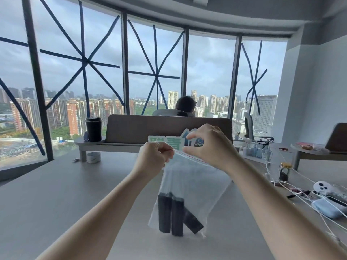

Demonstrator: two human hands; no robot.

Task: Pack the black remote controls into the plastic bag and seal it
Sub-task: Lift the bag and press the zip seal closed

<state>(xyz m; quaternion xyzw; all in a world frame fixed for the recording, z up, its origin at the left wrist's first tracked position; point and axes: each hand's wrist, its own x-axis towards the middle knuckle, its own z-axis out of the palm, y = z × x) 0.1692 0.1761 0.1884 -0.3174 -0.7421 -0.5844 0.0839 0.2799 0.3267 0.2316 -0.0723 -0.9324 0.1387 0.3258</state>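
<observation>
The clear plastic bag (187, 186) hangs in the air above the near middle of the table (65, 194), held up by its red-lined zip strip (185, 153). Three black remotes (175, 214) sit at its bottom, two upright side by side and one slanted to their right. The left hand (152, 156) pinches the strip's left end shut; the right hand (208, 145) pinches it further right. To seal well, I would keep the strip taut and press along it to the far corner.
</observation>
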